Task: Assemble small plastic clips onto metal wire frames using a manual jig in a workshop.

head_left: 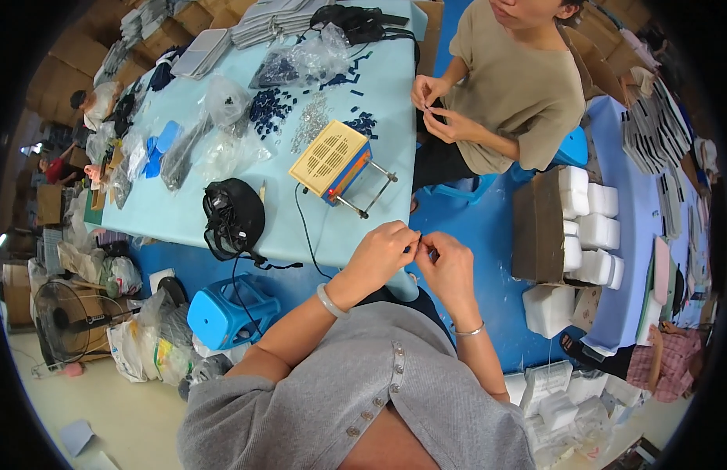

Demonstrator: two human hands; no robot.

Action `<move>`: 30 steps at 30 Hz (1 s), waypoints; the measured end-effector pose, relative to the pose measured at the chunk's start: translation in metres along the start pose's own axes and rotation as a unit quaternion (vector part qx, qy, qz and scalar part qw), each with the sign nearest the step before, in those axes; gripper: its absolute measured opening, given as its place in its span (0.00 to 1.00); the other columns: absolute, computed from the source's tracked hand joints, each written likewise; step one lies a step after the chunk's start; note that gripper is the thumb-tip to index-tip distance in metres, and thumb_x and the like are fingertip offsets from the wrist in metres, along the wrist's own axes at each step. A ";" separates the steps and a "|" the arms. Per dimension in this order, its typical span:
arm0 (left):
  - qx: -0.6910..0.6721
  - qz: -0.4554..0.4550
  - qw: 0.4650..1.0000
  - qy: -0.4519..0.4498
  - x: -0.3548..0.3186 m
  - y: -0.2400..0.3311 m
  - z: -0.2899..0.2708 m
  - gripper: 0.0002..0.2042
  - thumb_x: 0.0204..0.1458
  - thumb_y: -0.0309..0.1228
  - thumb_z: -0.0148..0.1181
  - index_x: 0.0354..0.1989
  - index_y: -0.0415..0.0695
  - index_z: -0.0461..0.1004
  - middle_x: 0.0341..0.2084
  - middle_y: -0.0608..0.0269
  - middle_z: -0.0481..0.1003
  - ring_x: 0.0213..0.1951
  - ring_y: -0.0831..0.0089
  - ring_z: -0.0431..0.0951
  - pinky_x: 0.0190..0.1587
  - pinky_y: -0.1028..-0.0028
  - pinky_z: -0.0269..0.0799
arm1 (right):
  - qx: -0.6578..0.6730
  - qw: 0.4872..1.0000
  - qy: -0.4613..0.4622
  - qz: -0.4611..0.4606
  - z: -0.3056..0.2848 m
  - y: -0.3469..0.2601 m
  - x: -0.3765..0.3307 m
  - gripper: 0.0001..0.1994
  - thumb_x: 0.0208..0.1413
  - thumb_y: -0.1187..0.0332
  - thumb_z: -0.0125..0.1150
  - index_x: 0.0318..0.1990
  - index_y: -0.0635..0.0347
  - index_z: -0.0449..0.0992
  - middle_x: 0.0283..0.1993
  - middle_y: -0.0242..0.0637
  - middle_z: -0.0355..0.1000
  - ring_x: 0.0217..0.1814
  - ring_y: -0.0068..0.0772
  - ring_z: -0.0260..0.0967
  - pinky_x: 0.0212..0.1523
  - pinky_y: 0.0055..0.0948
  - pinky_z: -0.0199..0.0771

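Observation:
My left hand (pixel 384 254) and my right hand (pixel 447 272) meet just beyond the table's near right corner, fingers pinched together. A small dark piece (pixel 419 238) shows between the fingertips; its kind is too small to make out, and the fingers hide most of it. Beyond my hands, a cream vented machine (pixel 329 160) with blue and orange sides and metal rods stands on the table. Behind it lie heaps of small dark blue pieces (pixel 269 112) and small clear pieces (pixel 311 120).
A black bag (pixel 233 218) sits at the table's near edge. Across the corner, a person (pixel 511 86) in a tan shirt pinches something small. A blue stool (pixel 222 313) stands left of me. To the right is a carton (pixel 538 227) of white foam-wrapped packs.

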State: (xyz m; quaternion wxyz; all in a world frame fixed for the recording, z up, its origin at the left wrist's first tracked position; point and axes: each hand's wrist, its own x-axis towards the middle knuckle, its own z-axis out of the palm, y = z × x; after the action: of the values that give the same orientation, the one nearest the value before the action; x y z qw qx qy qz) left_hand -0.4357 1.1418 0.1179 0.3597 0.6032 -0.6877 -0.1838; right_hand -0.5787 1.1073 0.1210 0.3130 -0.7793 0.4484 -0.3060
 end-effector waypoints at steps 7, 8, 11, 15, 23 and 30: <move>-0.109 -0.048 0.990 0.074 -0.010 -0.008 0.000 0.04 0.38 0.22 0.61 0.24 0.38 0.74 0.22 0.57 0.73 0.23 0.65 0.75 0.25 0.73 0.71 | 0.175 0.975 -0.005 0.137 0.017 -0.002 -0.006 0.04 0.48 0.75 0.56 0.24 0.65 0.71 0.19 0.32 0.67 0.20 0.15 0.60 0.21 0.18 0.60; -0.110 -0.048 0.990 0.074 -0.011 -0.009 -0.001 0.04 0.38 0.22 0.61 0.24 0.38 0.74 0.22 0.57 0.73 0.23 0.65 0.75 0.25 0.73 0.71 | 0.216 0.964 0.000 0.156 0.022 0.002 -0.009 0.05 0.48 0.74 0.57 0.25 0.65 0.71 0.18 0.32 0.68 0.19 0.15 0.61 0.21 0.19 0.61; -0.154 -0.100 0.982 0.052 -0.013 -0.012 -0.004 0.03 0.39 0.22 0.61 0.23 0.38 0.74 0.21 0.60 0.74 0.24 0.68 0.74 0.26 0.75 0.70 | 0.268 0.948 -0.013 0.173 0.028 0.007 -0.011 0.06 0.50 0.73 0.57 0.25 0.66 0.71 0.19 0.31 0.69 0.20 0.15 0.61 0.21 0.19 0.61; -0.115 -0.057 0.991 0.032 -0.015 -0.016 -0.007 0.04 0.40 0.24 0.60 0.24 0.39 0.73 0.21 0.58 0.72 0.23 0.64 0.73 0.24 0.71 0.70 | 0.190 0.971 -0.021 0.143 0.022 -0.002 -0.007 0.05 0.49 0.73 0.57 0.26 0.65 0.71 0.20 0.33 0.69 0.19 0.18 0.62 0.21 0.20 0.61; -0.064 0.019 0.996 0.055 -0.017 -0.023 -0.005 0.05 0.40 0.24 0.61 0.21 0.38 0.71 0.20 0.59 0.70 0.23 0.63 0.72 0.23 0.70 0.69 | 0.105 0.991 0.011 0.081 0.027 -0.012 -0.009 0.05 0.49 0.73 0.57 0.26 0.65 0.70 0.18 0.34 0.65 0.18 0.16 0.57 0.19 0.21 0.59; -0.195 -0.107 0.974 0.042 -0.028 -0.039 -0.004 0.02 0.41 0.22 0.60 0.24 0.38 0.74 0.20 0.63 0.73 0.24 0.76 0.73 0.26 0.77 0.67 | 0.195 0.970 -0.047 0.133 0.036 0.002 -0.014 0.06 0.51 0.73 0.57 0.24 0.64 0.70 0.17 0.29 0.64 0.18 0.16 0.57 0.22 0.18 0.60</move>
State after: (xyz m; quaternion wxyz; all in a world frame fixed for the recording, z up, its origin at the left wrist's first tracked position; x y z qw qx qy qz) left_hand -0.4054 1.1616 0.0863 0.4773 0.5987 -0.5546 -0.3258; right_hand -0.5581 1.1267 0.0940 0.5179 -0.6498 0.4645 -0.3061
